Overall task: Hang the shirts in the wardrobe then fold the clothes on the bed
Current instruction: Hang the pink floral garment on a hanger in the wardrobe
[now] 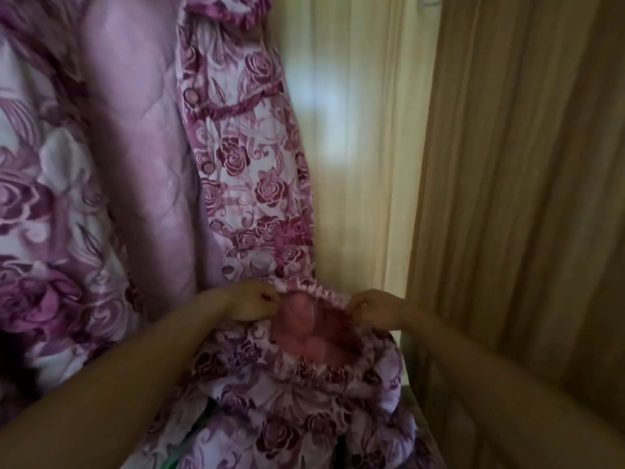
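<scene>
Floral shirt (263,184) hangs close ahead, its ruffled lower opening (316,299) pinched at each side by the left hand (248,301) and right hand (375,308), beside a beige curtain (514,184) behind.

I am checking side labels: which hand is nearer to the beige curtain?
Right. The right hand pinches the ruffled edge just left of the beige curtain; the left hand pinches it farther left.
</scene>
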`<state>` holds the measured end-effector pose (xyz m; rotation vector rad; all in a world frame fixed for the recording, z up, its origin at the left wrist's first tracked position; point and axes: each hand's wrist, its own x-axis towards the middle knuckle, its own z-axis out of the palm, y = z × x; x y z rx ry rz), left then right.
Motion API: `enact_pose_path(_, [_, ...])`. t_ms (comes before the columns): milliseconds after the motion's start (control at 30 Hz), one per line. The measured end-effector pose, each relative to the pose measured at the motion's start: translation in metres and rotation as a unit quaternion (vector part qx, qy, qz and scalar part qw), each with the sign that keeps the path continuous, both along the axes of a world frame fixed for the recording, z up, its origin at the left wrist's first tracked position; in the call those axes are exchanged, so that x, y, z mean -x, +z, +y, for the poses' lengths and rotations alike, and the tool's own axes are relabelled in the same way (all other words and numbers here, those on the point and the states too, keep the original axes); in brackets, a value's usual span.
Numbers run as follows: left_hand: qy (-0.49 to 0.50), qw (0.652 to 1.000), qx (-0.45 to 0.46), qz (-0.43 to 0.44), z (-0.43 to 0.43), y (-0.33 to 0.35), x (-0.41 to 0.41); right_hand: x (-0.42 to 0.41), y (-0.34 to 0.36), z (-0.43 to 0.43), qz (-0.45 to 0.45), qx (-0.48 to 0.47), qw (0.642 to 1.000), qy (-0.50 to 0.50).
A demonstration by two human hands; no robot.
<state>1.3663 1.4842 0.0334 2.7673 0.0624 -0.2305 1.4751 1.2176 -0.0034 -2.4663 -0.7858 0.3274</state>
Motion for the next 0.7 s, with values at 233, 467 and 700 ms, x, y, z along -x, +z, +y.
enact_pose_path(233, [0.006,0.992,-0.009,-0.124,-0.042,0.141,0.014,0.025,0.164,-0.054,-0.162,-0.053,0.979,-0.115])
enact_pose_path(467, [-0.068,0.949,0.106,-0.290,-0.095,0.261,0.027,0.077,0.282,-0.104,-0.212,-0.348,0.880,-0.245])
enact_pose_path(700, [-0.080,0.934,0.108,-0.330,-0.125,0.326,0.038,0.117,0.350,-0.117,-0.255,-0.512,0.782,-0.247])
